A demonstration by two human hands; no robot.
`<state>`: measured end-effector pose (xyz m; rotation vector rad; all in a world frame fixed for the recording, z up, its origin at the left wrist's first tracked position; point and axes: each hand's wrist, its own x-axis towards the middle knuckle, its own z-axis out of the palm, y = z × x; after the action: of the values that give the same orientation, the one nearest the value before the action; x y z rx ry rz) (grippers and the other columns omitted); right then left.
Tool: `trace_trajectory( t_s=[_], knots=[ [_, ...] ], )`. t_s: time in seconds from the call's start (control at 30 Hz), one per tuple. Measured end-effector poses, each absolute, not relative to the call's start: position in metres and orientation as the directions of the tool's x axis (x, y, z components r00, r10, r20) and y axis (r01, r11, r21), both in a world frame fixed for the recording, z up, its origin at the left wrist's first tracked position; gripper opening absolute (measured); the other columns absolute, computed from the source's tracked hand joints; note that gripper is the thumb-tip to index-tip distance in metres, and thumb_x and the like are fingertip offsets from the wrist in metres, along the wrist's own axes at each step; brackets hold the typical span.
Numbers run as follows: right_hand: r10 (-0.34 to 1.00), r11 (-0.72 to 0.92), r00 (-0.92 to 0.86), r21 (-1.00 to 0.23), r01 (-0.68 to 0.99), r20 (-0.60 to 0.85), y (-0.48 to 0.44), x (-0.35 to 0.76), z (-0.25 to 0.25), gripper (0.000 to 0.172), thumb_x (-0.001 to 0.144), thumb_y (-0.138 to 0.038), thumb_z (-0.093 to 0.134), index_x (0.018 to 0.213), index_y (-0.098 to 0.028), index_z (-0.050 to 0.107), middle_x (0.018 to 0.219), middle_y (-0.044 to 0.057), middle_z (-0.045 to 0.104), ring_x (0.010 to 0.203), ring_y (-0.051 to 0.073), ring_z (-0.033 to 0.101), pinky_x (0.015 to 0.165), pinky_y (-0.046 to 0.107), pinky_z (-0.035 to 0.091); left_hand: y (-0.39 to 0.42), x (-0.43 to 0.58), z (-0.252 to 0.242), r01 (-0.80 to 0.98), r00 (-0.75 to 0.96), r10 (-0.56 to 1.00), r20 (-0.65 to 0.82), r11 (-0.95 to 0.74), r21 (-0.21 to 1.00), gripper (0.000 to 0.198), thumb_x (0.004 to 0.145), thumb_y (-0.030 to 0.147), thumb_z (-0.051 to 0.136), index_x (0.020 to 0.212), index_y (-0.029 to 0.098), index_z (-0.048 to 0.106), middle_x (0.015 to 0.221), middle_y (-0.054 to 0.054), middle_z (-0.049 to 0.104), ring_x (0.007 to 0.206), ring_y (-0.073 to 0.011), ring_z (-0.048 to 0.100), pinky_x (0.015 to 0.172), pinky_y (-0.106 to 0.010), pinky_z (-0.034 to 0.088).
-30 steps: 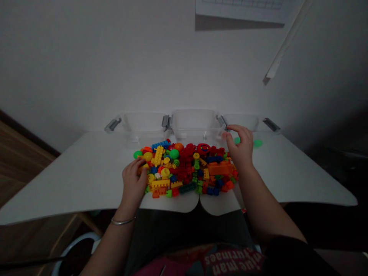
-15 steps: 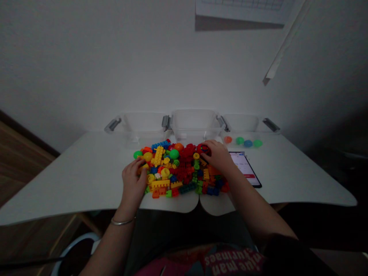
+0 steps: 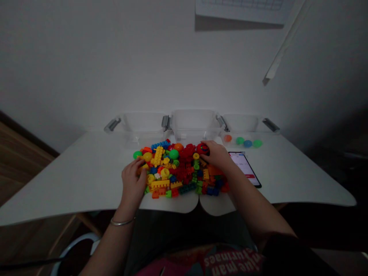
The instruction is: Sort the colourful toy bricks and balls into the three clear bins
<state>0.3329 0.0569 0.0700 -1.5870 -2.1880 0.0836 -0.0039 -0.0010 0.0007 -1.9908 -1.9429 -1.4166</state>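
Observation:
A heap of mixed toy building bricks (image 3: pixel 161 184) and small plastic balls lies at the middle of the table's front. My left hand (image 3: pixel 133 177) rests at the heap's left side, thumb and fingers apart beside a yellow brick (image 3: pixel 143 167); no grip on it shows. On the right of the heap, my right hand (image 3: pixel 215 153) has its fingers and thumb around the side of a red ball (image 3: pixel 202 149). Near my left fingertips lie a green ball (image 3: pixel 137 155) and a yellow ball (image 3: pixel 147 156). Another green ball (image 3: pixel 174 154) and an orange ball (image 3: pixel 178 147) sit higher on the heap.
Three clear plastic bins with grey clips stand along the wall: left bin (image 3: pixel 145 135), middle bin (image 3: pixel 195 132), right bin (image 3: pixel 244 135). Several coloured balls (image 3: pixel 247 143) are in the right bin. A phone (image 3: pixel 249 172) with its screen lit lies beside my right forearm.
My right hand has shifted slightly, and more of the red ball shows at its fingertips. My left hand stays almost where it was.

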Motion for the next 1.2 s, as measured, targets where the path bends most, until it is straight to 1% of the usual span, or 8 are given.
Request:
trace_trajectory(
  t_s=[0.23, 0.37, 0.53, 0.63, 0.73, 0.93, 1.07, 1.2],
  knots=[
    [0.890, 0.414, -0.219, -0.507, 0.756, 0.400, 0.067, 0.353, 0.065, 0.056, 0.076, -0.017, 0.071, 0.131, -0.021, 0.057, 0.132, 0.013, 0.063, 0.123, 0.030, 0.061, 0.107, 0.051, 0.048, -0.001, -0.005, 0.001, 0.801, -0.184, 0.787, 0.589, -0.227, 0.554, 0.042, 0.090, 0.044, 0.045, 0.109, 0.014, 0.069, 0.125, -0.017, 0.068, 0.119, -0.0317, 0.061, 0.108, -0.053, 0.042],
    [0.896, 0.439, -0.239, -0.661, 0.608, 0.375, 0.066, 0.371, 0.069, 0.058, 0.078, -0.018, 0.070, 0.133, -0.027, 0.055, 0.137, 0.010, 0.060, 0.125, 0.027, 0.060, 0.104, 0.051, 0.052, -0.002, -0.005, 0.001, 0.795, -0.202, 0.786, 0.584, -0.217, 0.567, 0.043, 0.090, 0.044, 0.045, 0.108, 0.015, 0.069, 0.125, -0.017, 0.068, 0.118, -0.0320, 0.061, 0.109, -0.054, 0.042],
    [0.863, 0.504, -0.344, -0.692, 0.517, 0.372, 0.059, 0.387, 0.080, 0.060, 0.081, -0.017, 0.066, 0.137, -0.032, 0.051, 0.143, 0.007, 0.056, 0.129, 0.025, 0.058, 0.108, 0.050, 0.050, -0.003, -0.005, 0.002, 0.797, -0.203, 0.786, 0.584, -0.214, 0.565, 0.043, 0.090, 0.045, 0.044, 0.109, 0.015, 0.069, 0.126, -0.017, 0.068, 0.120, -0.0321, 0.060, 0.109, -0.054, 0.041],
    [0.783, 0.621, -0.426, -0.540, 0.568, 0.453, 0.056, 0.388, 0.091, 0.062, 0.080, -0.014, 0.067, 0.138, -0.030, 0.052, 0.145, 0.008, 0.055, 0.135, 0.026, 0.052, 0.114, 0.052, 0.043, -0.002, -0.005, 0.001, 0.801, -0.202, 0.785, 0.586, -0.212, 0.560, 0.042, 0.089, 0.044, 0.044, 0.108, 0.016, 0.069, 0.125, -0.015, 0.069, 0.119, -0.0315, 0.061, 0.109, -0.053, 0.042],
    [0.705, 0.682, -0.515, -0.268, 0.680, 0.488, 0.051, 0.379, 0.104, 0.059, 0.080, -0.007, 0.064, 0.135, -0.027, 0.058, 0.142, 0.010, 0.059, 0.132, 0.029, 0.054, 0.113, 0.055, 0.043, -0.002, -0.005, 0.001, 0.807, -0.204, 0.786, 0.584, -0.203, 0.555, 0.043, 0.089, 0.044, 0.044, 0.108, 0.015, 0.070, 0.124, -0.016, 0.069, 0.118, -0.0323, 0.061, 0.108, -0.053, 0.042],
    [0.634, 0.664, -0.697, 0.226, 0.713, 0.335, 0.043, 0.351, 0.121, 0.040, 0.088, -0.002, 0.054, 0.120, -0.020, 0.068, 0.133, 0.010, 0.067, 0.117, 0.029, 0.060, 0.093, 0.046, 0.055, -0.003, -0.004, 0.003, 0.804, -0.206, 0.788, 0.581, -0.203, 0.560, 0.045, 0.089, 0.045, 0.044, 0.108, 0.013, 0.070, 0.124, -0.018, 0.069, 0.118, -0.0331, 0.061, 0.108, -0.053, 0.042],
    [0.612, 0.639, -0.735, 0.364, 0.678, 0.293, 0.044, 0.345, 0.123, 0.032, 0.090, -0.005, 0.058, 0.117, -0.018, 0.069, 0.131, 0.010, 0.068, 0.115, 0.030, 0.060, 0.088, 0.043, 0.055, -0.003, -0.004, 0.004, 0.798, -0.204, 0.785, 0.585, -0.213, 0.564, 0.045, 0.089, 0.046, 0.044, 0.108, 0.014, 0.070, 0.124, -0.017, 0.068, 0.118, -0.0324, 0.061, 0.108, -0.053, 0.042],
    [0.601, 0.625, -0.733, 0.383, 0.680, 0.319, 0.044, 0.346, 0.123, 0.031, 0.091, -0.006, 0.057, 0.116, -0.020, 0.069, 0.131, 0.009, 0.067, 0.115, 0.029, 0.059, 0.086, 0.043, 0.053, -0.003, -0.004, 0.003, 0.793, -0.215, 0.794, 0.568, -0.197, 0.576, 0.042, 0.089, 0.045, 0.045, 0.109, 0.016, 0.069, 0.126, -0.015, 0.068, 0.119, -0.0313, 0.060, 0.109, -0.052, 0.041]
  ],
)
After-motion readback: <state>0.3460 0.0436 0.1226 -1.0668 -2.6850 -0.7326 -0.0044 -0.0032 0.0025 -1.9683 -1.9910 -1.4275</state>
